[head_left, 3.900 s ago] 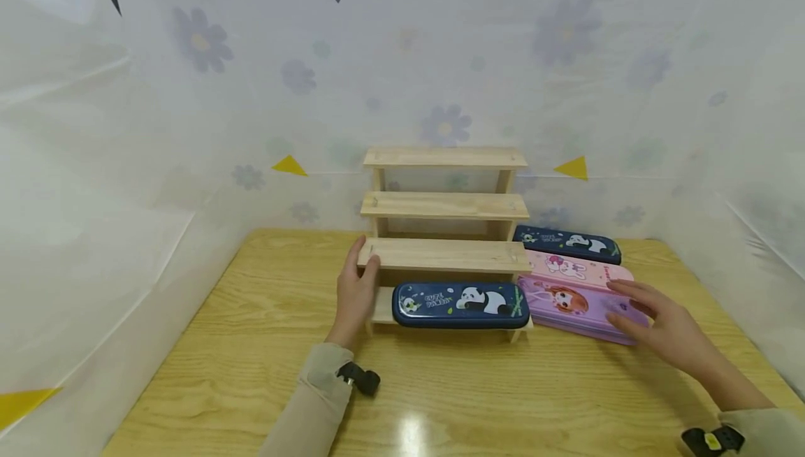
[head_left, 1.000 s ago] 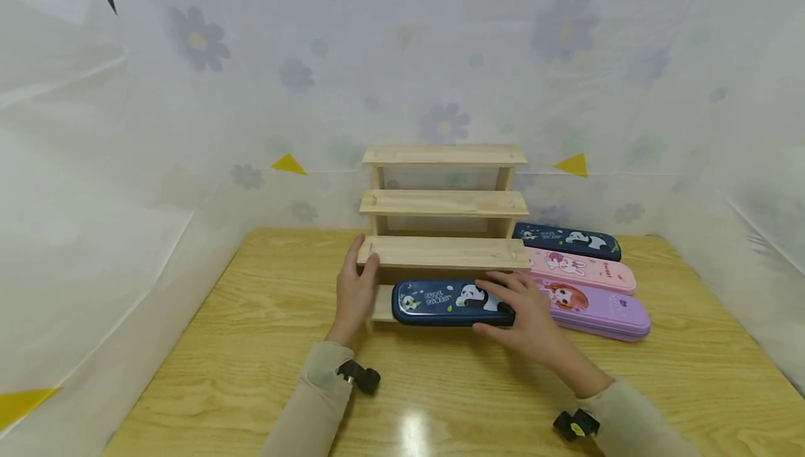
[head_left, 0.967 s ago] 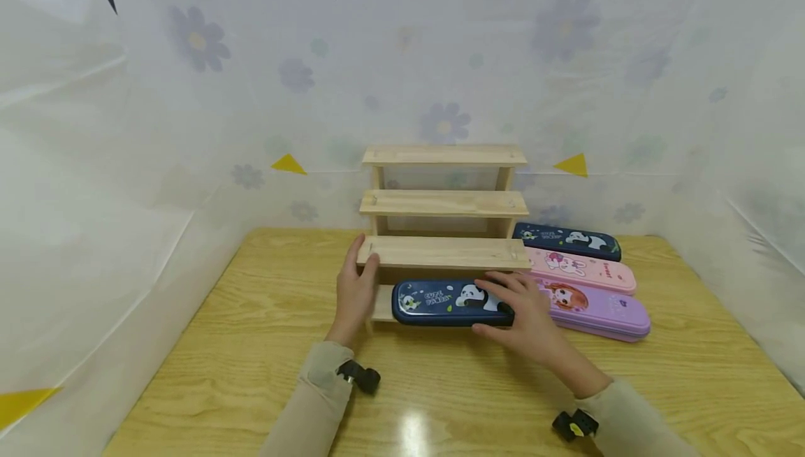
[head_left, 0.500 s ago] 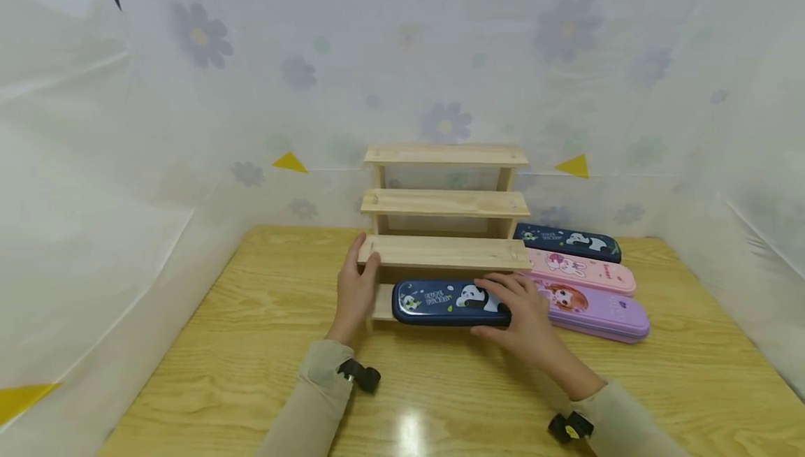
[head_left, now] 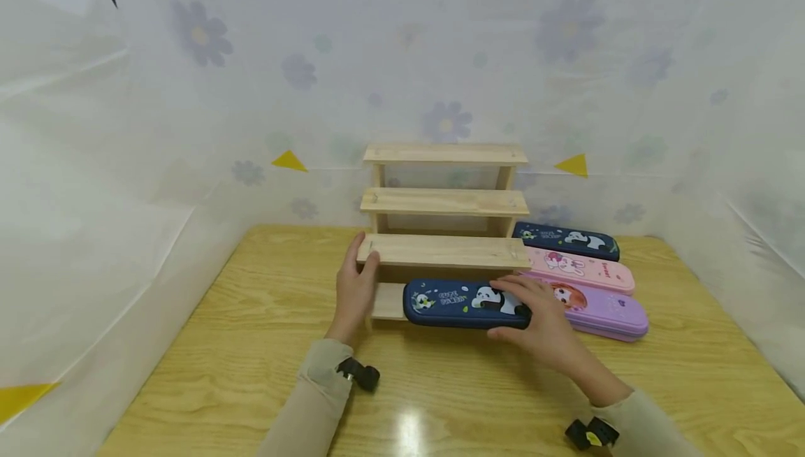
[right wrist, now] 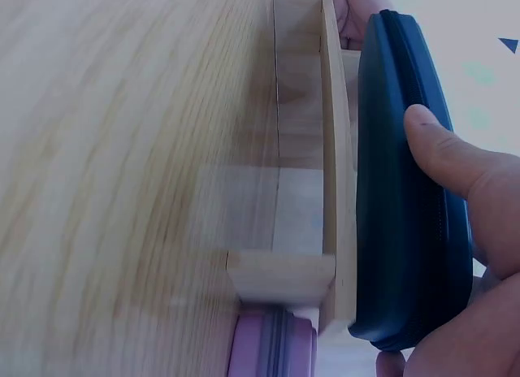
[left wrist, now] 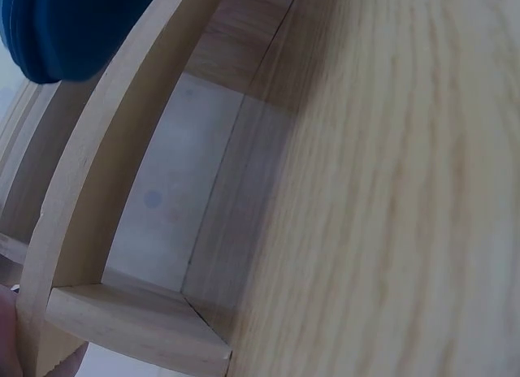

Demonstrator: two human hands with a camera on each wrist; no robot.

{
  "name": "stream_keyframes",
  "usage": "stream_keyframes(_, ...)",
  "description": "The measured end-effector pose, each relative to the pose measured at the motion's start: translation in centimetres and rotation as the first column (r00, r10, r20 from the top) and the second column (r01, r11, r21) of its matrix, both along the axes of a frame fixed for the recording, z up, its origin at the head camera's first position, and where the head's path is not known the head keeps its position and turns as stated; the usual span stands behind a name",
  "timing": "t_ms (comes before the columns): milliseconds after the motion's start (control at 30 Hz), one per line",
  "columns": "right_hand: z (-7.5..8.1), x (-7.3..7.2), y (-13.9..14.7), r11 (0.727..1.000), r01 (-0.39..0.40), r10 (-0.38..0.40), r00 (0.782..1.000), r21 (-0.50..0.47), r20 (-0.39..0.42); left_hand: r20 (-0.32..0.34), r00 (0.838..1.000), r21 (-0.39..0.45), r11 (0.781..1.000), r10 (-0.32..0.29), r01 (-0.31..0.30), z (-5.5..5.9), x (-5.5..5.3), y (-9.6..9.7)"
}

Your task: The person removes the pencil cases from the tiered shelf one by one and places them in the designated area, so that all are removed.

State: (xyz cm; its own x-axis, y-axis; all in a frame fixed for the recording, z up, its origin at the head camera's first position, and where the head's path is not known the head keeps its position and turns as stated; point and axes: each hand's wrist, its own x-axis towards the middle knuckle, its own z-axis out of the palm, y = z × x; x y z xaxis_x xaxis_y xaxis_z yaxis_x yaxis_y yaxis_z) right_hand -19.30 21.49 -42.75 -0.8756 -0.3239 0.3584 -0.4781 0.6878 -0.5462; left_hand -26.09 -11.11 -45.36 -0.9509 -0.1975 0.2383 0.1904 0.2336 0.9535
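Note:
A pale wooden stepped stand is at the middle of the table. My left hand grips the left end of its second step from the bottom, thumb at the front. On the bottom step lies a navy pencil case with a panda print, its right end in my right hand. In the right wrist view, the thumb of the right hand presses the zipped side of the pencil case, fingers partly hidden behind it. A strip of bare step shows left of the case.
Right of the stand, a purple pencil case with a girl print, a pink one with a rabbit and another navy one lie in a row. A flower-print sheet encloses the wooden table.
My right hand has gone from the purple case to the navy one on the bottom step. In the last half second, hand and navy case have slid slightly right. The left hand stays put.

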Motion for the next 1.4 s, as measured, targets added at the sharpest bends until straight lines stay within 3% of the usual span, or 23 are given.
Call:
stream_keyframes(700, 1.2, 2.5, 4.1, 0.999, 0.036, -0.037, 0.999, -0.040, -0.025, 0.009, 0.999, -0.011, 0.999, -0.042, 0.042, -0.3, 0.4, -0.1)
stream_keyframes(1400, 0.9, 4.6, 10.1, 0.982, 0.188, -0.189, 0.982, -0.026, -0.030, -0.011, 0.999, -0.023, 0.998, -0.051, 0.051, -0.2, 0.2, -0.3)
